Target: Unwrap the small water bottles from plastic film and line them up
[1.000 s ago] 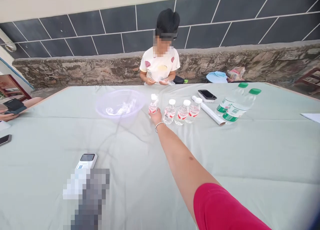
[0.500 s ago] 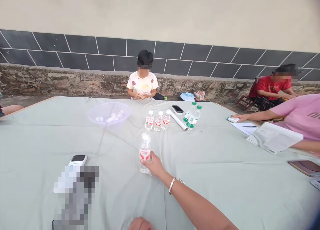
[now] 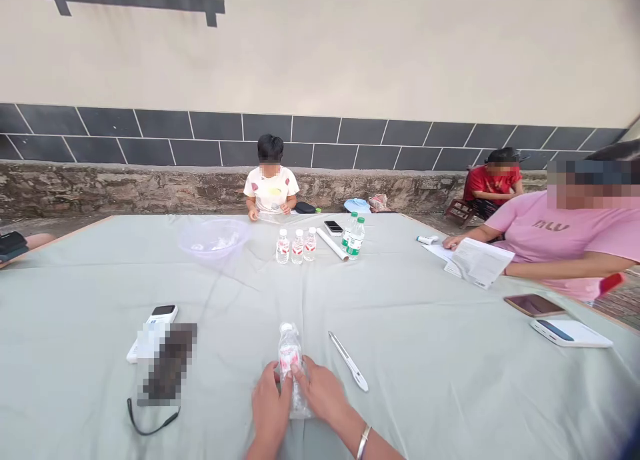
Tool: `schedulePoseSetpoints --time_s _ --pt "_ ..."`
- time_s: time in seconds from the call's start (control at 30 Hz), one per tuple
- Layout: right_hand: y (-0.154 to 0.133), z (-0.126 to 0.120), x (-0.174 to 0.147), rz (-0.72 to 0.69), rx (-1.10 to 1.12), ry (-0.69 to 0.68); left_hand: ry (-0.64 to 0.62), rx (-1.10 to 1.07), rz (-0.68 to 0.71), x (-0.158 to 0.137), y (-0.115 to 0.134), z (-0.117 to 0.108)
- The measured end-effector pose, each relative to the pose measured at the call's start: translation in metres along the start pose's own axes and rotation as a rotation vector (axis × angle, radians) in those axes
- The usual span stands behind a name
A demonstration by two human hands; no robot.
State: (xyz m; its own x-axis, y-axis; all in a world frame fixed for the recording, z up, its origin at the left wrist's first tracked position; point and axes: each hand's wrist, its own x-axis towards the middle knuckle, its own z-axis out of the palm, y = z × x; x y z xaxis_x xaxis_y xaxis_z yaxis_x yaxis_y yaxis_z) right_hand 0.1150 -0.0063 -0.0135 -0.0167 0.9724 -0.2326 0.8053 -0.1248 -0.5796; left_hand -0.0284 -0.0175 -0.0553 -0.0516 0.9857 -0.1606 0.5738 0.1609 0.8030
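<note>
A small clear water bottle (image 3: 290, 345) with a white cap and a red-and-white label stands on the cloth close in front of me. Clear crinkled plastic shows around its lower part; whether it is a bag or a wrap I cannot tell. My left hand (image 3: 271, 399) grips the bottle's left side. From the right, my right hand (image 3: 324, 388) closes on it too, its thumb across the label. A silver bangle circles my right wrist. Just right of the bottle lies a white pen (image 3: 350, 363).
Farther back stand three similar bottles (image 3: 297, 248), a white roll (image 3: 333, 245), green-capped bottles (image 3: 355, 239) and a purple basin (image 3: 215, 239). A white device (image 3: 163, 317) lies left; a phone (image 3: 534, 305) and white box (image 3: 575, 333) lie right. People sit around the table.
My right hand has brought the bottle nearer to me. My left hand has come up from the bottom edge and taken hold of it as well. The view has tilted upward.
</note>
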Motion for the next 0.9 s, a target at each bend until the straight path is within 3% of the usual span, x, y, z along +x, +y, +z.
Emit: schedulePoseSetpoints --time_s 0.17,0.33,0.43,0.7,0.8,0.9 --pt "0.044 -0.048 -0.001 0.158 -0.28 0.3 -0.019 0.029 -0.004 -0.001 0.01 -0.006" --pt "0.078 -0.044 -0.009 0.227 -0.215 0.231 -0.04 -0.028 -0.009 0.004 -0.002 -0.005" --pt "0.066 -0.037 -0.007 0.216 -0.051 0.234 -0.042 -0.108 -0.007 0.008 -0.01 -0.005" --pt "-0.003 -0.034 0.028 0.094 0.274 0.085 -0.022 -0.193 0.013 0.01 -0.018 -0.01" --pt "-0.008 -0.029 0.013 0.057 0.323 0.056 -0.031 -0.189 0.028 0.009 -0.016 -0.013" --pt "0.001 -0.023 -0.025 -0.011 0.35 0.032 -0.04 -0.185 0.04 0.008 -0.015 -0.014"
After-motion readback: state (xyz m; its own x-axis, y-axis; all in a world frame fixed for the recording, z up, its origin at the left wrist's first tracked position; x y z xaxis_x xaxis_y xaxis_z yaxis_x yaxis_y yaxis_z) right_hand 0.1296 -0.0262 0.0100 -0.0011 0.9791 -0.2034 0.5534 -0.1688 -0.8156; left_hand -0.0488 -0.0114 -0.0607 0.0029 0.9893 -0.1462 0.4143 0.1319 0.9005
